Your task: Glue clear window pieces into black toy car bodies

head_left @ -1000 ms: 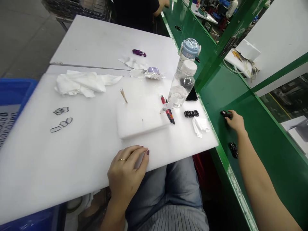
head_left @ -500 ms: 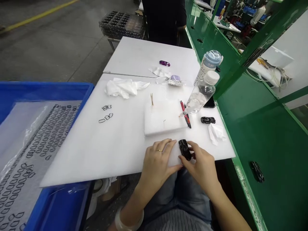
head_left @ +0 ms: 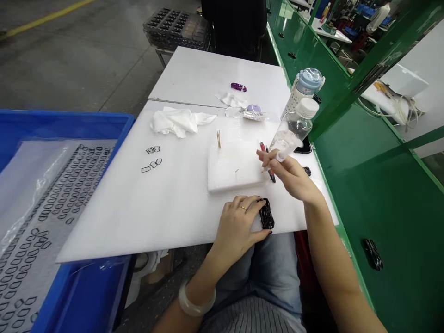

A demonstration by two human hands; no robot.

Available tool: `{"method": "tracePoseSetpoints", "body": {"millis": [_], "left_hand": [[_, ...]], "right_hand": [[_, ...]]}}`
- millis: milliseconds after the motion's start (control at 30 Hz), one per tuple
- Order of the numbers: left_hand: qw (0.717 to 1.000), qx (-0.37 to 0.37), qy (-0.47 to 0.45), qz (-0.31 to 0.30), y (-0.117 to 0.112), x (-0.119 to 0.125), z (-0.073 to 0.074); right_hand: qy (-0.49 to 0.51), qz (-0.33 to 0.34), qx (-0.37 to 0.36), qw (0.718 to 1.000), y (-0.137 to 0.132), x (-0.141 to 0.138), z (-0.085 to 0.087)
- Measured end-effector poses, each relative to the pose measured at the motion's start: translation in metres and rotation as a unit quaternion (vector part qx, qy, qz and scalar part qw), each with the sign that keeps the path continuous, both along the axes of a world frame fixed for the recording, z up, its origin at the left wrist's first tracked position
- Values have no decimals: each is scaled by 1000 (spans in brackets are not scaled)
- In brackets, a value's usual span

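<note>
My left hand (head_left: 237, 226) rests on the white foam board (head_left: 138, 222), fingers wrapped against a glossy black model car (head_left: 267, 215) that lies near the board's front edge. My right hand (head_left: 289, 173) is raised over the board, fingers pinched on what looks like a thin pale stick (head_left: 265, 169). It is next to a red-and-black pen (head_left: 263, 148) and just in front of a clear plastic bottle (head_left: 294, 127). A second black car (head_left: 307, 171) is mostly hidden behind my right wrist.
A white foam block (head_left: 236, 169) holds toothpicks (head_left: 218, 138). Small black frames (head_left: 152, 159) and a crumpled wipe (head_left: 178, 121) lie on the board. A blue crate (head_left: 62, 125) stands left, holding many frames. Another black car (head_left: 373, 254) sits on the green bench.
My right hand has left the car and risen toward the pen and bottle. My left hand has moved right and now holds the car, which sits slightly further right.
</note>
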State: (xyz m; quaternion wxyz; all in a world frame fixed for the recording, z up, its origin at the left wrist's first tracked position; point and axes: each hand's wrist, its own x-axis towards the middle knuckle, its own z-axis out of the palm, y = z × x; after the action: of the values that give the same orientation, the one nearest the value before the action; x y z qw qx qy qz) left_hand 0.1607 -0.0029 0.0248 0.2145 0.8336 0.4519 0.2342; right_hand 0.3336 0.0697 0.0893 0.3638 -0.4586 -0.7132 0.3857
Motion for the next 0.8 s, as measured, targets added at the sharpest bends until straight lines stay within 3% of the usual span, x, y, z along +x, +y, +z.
{"method": "tracePoseSetpoints", "body": {"millis": [67,167,267,400,533,600,800], "left_hand": [[1000,0,-19,17,0,2,-1],[998,-9,-54,35,1,4,-1],[996,-28,-74,43,2,5,1],[994,-54,-82,52,4,5,4],[993,-52,-86,62,4,6,4],[993,-47,-89,66,4,7,4],[992,-44,-91,72,4,8,4]], "right_hand": [[83,-23,18,996,-15,6,-4],[189,-108,38,975,-33,15,-23],[230,-138,3,964,-42,20,-44],[284,-80,-39,955,-53,14,-45],[480,5,-68,874,-64,-3,-33],[527,35,-89,844,-67,-10,-33],[563,61,-107,817,-65,-14,-42]]}}
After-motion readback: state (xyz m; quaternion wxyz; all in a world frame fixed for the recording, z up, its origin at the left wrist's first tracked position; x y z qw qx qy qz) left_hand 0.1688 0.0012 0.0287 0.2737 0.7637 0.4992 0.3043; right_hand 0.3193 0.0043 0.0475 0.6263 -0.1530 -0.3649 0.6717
